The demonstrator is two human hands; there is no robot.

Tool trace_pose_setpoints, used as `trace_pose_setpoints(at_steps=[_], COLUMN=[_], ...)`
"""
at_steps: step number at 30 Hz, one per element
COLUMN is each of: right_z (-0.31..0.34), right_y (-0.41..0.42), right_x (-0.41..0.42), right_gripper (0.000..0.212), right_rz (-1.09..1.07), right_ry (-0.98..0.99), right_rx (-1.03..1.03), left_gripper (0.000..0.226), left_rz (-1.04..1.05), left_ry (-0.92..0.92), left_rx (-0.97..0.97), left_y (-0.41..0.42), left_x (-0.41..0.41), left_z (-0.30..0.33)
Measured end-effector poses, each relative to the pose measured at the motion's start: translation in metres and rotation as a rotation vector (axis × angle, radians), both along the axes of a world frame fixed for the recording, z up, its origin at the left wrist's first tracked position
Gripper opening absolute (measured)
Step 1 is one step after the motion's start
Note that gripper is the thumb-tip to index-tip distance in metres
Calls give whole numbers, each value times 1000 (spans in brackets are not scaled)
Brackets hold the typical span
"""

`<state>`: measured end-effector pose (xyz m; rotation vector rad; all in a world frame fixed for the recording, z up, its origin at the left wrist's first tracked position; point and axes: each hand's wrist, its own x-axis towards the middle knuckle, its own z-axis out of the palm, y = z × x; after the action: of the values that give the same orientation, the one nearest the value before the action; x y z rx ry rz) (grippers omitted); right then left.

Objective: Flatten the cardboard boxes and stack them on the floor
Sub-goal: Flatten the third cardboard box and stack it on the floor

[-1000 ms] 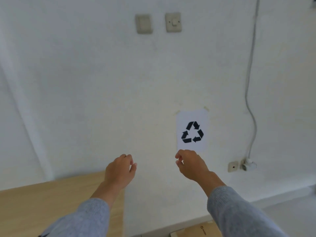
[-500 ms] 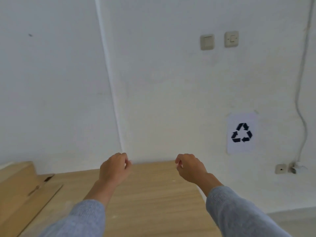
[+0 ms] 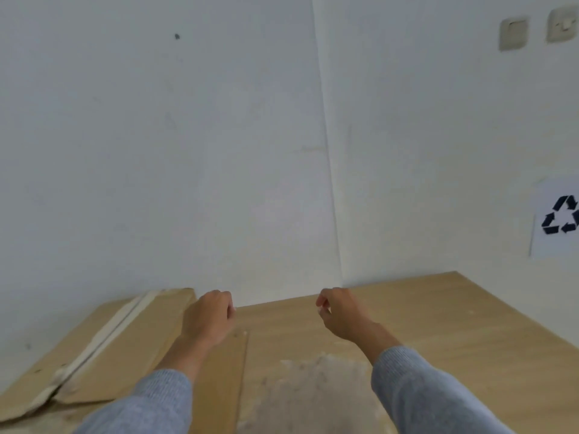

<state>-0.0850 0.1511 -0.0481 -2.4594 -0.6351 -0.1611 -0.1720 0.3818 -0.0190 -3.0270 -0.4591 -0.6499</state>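
A brown cardboard box [image 3: 131, 343] with a pale tape seam along its top stands on the wooden table [image 3: 454, 327] at the lower left, against the wall. One of its flaps [image 3: 225, 383] hangs down toward me. My left hand [image 3: 208, 317] hovers over the box's right edge, fingers loosely curled, holding nothing. My right hand [image 3: 340, 313] hangs over the bare table to the right, also loosely curled and empty. Grey sleeves cover both forearms.
The table sits in a corner of two white walls. A crumpled sheet of clear plastic wrap [image 3: 316, 396] lies on the table between my arms. A recycling sign [image 3: 557, 217] and two wall switches [image 3: 513, 34] are on the right wall.
My view has swung left from the recycling sign to the table corner, bringing the cardboard box and plastic wrap into sight. Both hands stayed raised and empty in front of me.
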Motion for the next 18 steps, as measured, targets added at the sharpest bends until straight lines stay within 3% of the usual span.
trace_pose_setpoints(at_steps=[7,13,18], right_z=[2,-8,-9], right_y=[111,180,218], right_x=[-44,-82,-99], right_gripper=[22,19,20], right_rz=[0,51,97], right_ry=[28,61,59], right_rx=[-31,-61,-33], left_gripper=[20,36,51], left_rz=[69,222,332], left_ry=[27,218,266], left_rx=[-26,-69,-170], left_y=[116,171,207], left_x=[-47,-82,-100], left_z=[-2,-22,-26])
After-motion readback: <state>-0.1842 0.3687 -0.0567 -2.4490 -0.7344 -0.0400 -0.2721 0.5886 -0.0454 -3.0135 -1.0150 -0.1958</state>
